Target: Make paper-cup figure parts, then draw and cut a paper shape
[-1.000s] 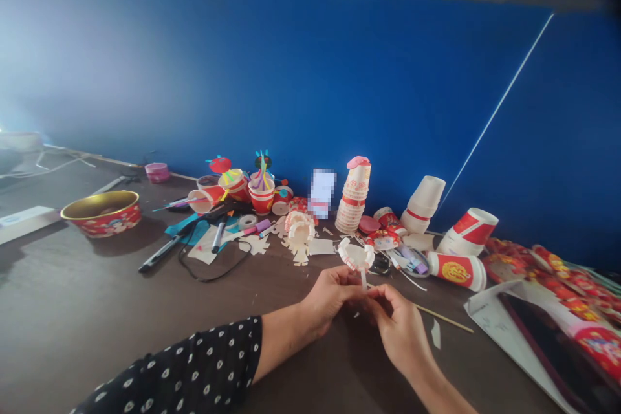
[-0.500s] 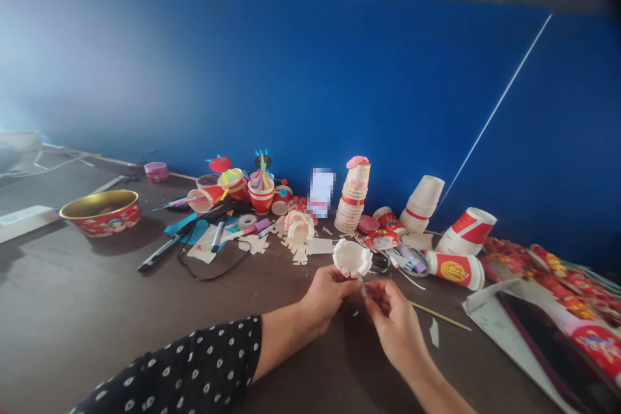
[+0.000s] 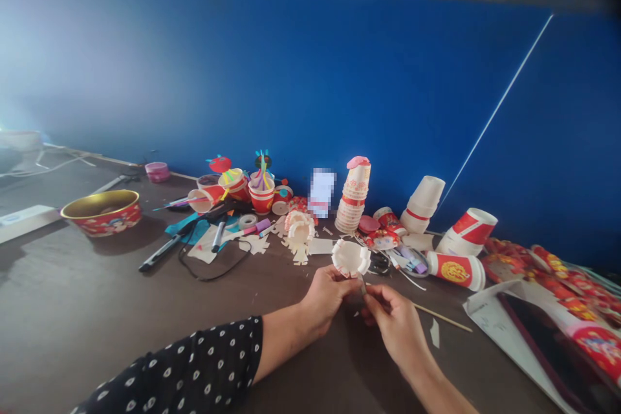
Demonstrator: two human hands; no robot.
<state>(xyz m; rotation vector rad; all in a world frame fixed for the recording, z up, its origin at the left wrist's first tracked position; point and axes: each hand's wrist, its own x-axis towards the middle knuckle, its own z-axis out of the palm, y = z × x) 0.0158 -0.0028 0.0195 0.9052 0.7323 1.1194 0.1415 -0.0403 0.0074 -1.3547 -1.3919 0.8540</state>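
Observation:
My left hand [image 3: 326,296] is closed on the near rim of a white paper cup [image 3: 351,260] with a notched, cut edge, thumb pointing right. Its open mouth faces up and toward me. Just right of that thumb, my right hand [image 3: 394,318] pinches a narrow pale strip [image 3: 363,287] below the cup's near edge. I cannot tell whether this strip is a flap of the cup or a separate piece. Behind the cup lie more cut white cup pieces [image 3: 299,236]. A thin wooden stick [image 3: 444,317] and a white paper scrap [image 3: 435,332] are to the right of my right hand.
Stacked paper cups [image 3: 349,213] stand near the blue partition [image 3: 291,77]. Decorated cups [image 3: 262,197], a marker [image 3: 218,236] and a tape roll [image 3: 248,221] are left of centre. A red-gold bowl [image 3: 103,217] sits far left. A dark phone [image 3: 553,343] lies at right.
My right hand has shifted very slightly, with its fingers a little lower on the strip. The cup and my left hand are almost unmoved.

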